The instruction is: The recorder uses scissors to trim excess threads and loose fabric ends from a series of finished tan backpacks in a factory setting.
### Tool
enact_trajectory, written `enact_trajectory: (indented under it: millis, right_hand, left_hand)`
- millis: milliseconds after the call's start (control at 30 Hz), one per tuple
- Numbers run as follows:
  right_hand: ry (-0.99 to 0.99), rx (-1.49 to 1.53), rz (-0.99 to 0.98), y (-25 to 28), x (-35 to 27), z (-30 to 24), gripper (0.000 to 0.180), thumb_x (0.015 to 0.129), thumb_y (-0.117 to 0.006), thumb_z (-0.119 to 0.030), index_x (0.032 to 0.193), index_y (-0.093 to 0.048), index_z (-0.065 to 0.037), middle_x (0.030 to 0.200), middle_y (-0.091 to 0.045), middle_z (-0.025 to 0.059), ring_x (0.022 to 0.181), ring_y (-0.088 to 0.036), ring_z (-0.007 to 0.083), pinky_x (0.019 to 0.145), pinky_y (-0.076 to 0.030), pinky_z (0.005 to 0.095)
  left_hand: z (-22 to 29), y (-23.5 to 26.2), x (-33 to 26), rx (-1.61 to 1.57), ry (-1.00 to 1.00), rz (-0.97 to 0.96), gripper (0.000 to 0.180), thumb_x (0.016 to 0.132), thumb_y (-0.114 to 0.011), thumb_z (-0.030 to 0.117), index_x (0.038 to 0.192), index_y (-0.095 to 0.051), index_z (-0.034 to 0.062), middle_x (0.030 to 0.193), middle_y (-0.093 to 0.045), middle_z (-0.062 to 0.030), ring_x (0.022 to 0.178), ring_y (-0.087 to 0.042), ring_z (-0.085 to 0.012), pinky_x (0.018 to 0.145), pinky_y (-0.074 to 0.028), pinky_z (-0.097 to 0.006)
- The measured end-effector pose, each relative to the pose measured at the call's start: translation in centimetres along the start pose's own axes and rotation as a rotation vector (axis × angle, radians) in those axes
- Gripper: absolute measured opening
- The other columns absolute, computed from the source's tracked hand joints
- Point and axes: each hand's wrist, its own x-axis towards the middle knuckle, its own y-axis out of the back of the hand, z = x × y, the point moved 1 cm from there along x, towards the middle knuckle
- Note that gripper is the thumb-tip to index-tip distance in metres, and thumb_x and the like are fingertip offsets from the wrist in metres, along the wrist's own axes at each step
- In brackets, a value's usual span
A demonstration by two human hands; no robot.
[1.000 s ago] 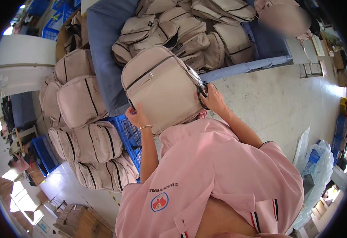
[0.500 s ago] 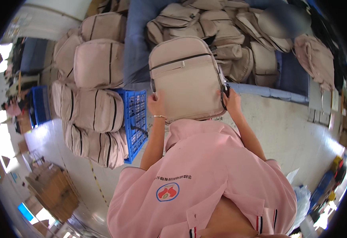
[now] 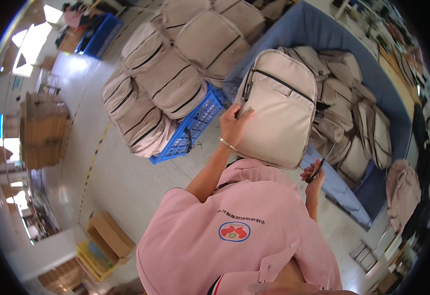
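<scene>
A beige backpack [image 3: 279,113] with a dark zipper across its upper front is held upright in front of me. My left hand [image 3: 234,124] grips its left side, thumb on the front panel and fingers round the edge. Just off the bag's lower right corner is my right hand [image 3: 315,176], closed round black-handled scissors [image 3: 317,169] with the thin blades pointing up and away. That hand appears apart from the backpack. The bag's back is hidden.
Left of the bag, a blue plastic crate [image 3: 195,125] carries stacked beige backpacks [image 3: 170,81]. A large blue fabric-lined bin [image 3: 340,191] to the right holds several more. Cardboard boxes [image 3: 43,130] stand far left, and another beige bag [image 3: 402,189] hangs at the right.
My view has turned, so the crate and bin appear rotated. My right hand has come off the bag's right edge and dropped lower with the scissors; my left hand keeps its hold.
</scene>
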Motion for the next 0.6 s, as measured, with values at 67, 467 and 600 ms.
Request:
enact_trajectory:
  millis: [67, 467, 600]
  right_hand:
    - [-0.006, 0.107, -0.068, -0.3, -0.2, 0.3, 0.055, 0.094, -0.055, -0.054, 0.096, -0.051, 0.001, 0.066, -0.056, 0.0082, 0.047, -0.060, 0.0177, 0.037, -0.040, 0.0273]
    - [-0.060, -0.183, -0.118, -5.0, 1.9, 0.0, 0.058, 0.089, -0.062, -0.054, 0.094, -0.052, 0.003, 0.068, -0.059, 0.0096, 0.047, -0.062, 0.0171, 0.036, -0.044, 0.0258]
    - [-0.019, -0.146, -0.098, -5.9, 2.5, 0.2, 0.055, 0.091, -0.062, -0.052, 0.094, -0.053, 0.002, 0.069, -0.059, 0.0098, 0.048, -0.062, 0.0169, 0.037, -0.044, 0.0254]
  left_hand:
    - [1.9, 3.3, 0.1, 0.069, -0.062, 0.066, 0.023, 0.077, -0.077, 0.021, 0.075, -0.061, 0.0039, 0.063, -0.046, 0.0062, 0.061, -0.039, -0.0045, 0.053, -0.034, -0.024]
    - [2.5, 35.6, 1.9, 0.170, -0.089, 0.773, 0.020, 0.082, -0.077, 0.022, 0.083, -0.065, 0.0053, 0.077, -0.063, 0.0023, 0.070, -0.054, -0.0068, 0.065, -0.044, -0.023]
    - [-8.1, 45.3, 4.5, 1.283, 0.121, 0.730, 0.087, 0.072, -0.077, 0.054, 0.133, -0.050, -0.0010, 0.132, -0.056, -0.0202, 0.127, -0.048, -0.0329, 0.107, -0.036, -0.043]
